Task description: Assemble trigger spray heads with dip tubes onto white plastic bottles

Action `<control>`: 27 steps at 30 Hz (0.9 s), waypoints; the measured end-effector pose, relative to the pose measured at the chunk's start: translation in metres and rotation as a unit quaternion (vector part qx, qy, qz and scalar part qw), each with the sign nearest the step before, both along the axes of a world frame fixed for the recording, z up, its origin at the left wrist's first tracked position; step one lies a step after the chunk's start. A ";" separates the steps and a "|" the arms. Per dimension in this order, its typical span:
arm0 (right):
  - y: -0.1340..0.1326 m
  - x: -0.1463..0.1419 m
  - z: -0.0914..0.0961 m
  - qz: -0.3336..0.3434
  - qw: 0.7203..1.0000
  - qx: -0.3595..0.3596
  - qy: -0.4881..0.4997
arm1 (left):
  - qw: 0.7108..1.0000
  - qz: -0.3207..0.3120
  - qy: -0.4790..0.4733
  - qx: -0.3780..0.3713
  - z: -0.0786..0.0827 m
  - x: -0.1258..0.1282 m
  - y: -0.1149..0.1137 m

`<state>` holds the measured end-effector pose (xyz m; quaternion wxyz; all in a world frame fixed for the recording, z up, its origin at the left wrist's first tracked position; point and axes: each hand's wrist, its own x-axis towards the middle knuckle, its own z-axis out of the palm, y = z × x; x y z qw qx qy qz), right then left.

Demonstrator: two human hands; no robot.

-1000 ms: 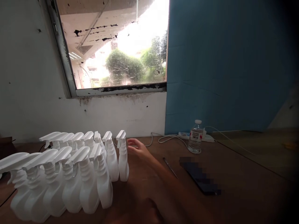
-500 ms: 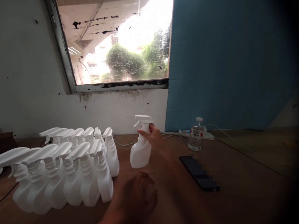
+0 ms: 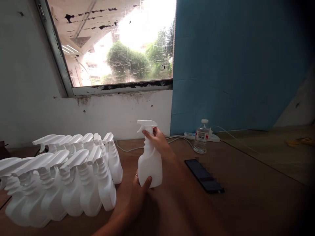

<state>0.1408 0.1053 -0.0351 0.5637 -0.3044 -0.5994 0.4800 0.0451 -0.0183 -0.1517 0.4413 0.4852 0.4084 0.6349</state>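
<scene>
A white spray bottle (image 3: 149,160) stands upright over the brown table (image 3: 246,196), held between both my hands. My right hand (image 3: 157,141) is wrapped round its neck just under the trigger head. My left hand (image 3: 140,188) grips the bottle's base from below, with a ring on one finger. Two rows of several identical white spray bottles (image 3: 64,173) stand close together to the left, about a hand's width from the held bottle.
A black phone (image 3: 204,175) lies flat on the table right of my arms. A small clear water bottle (image 3: 201,141) stands by a white power strip and cables (image 3: 211,137) at the back. Behind are a white wall, a window and a blue panel (image 3: 233,65).
My right hand took the end bottle from the back row, lifted it and carried it toward me. My left hand came up from the table and closed on the bottle's base.
</scene>
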 end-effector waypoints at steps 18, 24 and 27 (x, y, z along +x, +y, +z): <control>-0.008 0.012 0.015 0.154 0.979 -0.076 0.112 | 0.997 -0.036 -0.054 0.040 -0.037 0.001 0.009; -0.012 0.013 0.015 0.122 0.987 -0.075 0.066 | 0.998 -0.031 -0.040 0.026 -0.035 -0.001 0.008; -0.007 0.014 0.014 0.113 0.985 -0.085 0.096 | 0.998 -0.017 -0.049 0.027 -0.030 -0.002 0.009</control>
